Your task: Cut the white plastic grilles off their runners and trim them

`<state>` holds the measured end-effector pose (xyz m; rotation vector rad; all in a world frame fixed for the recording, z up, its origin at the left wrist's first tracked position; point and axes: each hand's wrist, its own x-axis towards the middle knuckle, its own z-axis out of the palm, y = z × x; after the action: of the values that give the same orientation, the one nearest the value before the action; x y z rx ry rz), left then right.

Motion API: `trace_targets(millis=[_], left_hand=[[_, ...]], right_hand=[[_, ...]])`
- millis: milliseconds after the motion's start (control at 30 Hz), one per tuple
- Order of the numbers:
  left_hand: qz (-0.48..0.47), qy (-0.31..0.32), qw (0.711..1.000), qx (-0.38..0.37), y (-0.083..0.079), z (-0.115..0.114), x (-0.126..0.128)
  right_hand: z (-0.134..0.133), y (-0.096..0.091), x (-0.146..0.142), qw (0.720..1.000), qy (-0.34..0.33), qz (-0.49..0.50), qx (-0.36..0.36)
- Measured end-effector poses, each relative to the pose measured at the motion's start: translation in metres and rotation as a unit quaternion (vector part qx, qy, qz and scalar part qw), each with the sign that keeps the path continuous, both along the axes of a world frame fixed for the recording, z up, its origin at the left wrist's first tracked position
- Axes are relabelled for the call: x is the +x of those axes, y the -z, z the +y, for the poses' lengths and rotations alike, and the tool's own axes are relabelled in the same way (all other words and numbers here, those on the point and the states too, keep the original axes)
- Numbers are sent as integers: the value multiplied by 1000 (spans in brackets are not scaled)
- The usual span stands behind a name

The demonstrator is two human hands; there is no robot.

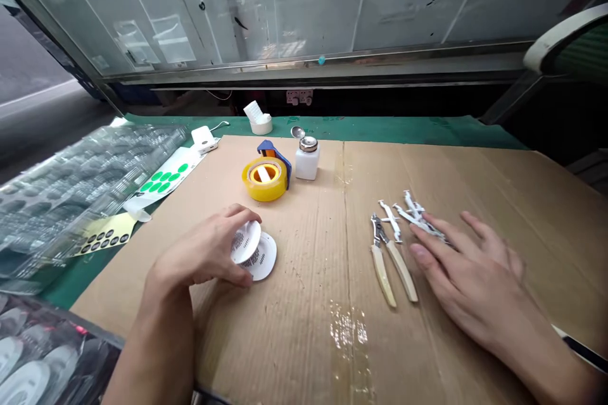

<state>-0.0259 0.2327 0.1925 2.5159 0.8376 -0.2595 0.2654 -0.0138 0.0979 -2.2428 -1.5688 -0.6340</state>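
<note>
Left hand [204, 250] at 8 o'clock: fingers curled, pinching a white vented disc [246, 242] at its edge, tilted against a second disc [263, 259]. Right hand [468, 272] at 4 o'clock: fingers spread, tips on a pile of white clips [415, 215], just beside two pliers [387, 259] on cardboard [294, 266]. Tape roll [265, 178] at 11 o'clock.

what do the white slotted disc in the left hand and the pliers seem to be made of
The white slotted disc looks like moulded plastic, with a smooth matte finish and clean-cut slots. The pliers seem to have dull grey steel heads; their smooth cream handles have a soft sheen and are probably plastic or coated, though the look leaves that open.
</note>
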Motion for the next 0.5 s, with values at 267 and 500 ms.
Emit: trace_targets(millis=[267, 500], left_hand=[[-49, 32, 998, -10, 10, -9, 9], [-491, 53, 606, -624, 33, -45, 40]], right_hand=[[7, -21, -27, 986, -133, 81, 60], [4, -18, -20, 993, -92, 55, 51]])
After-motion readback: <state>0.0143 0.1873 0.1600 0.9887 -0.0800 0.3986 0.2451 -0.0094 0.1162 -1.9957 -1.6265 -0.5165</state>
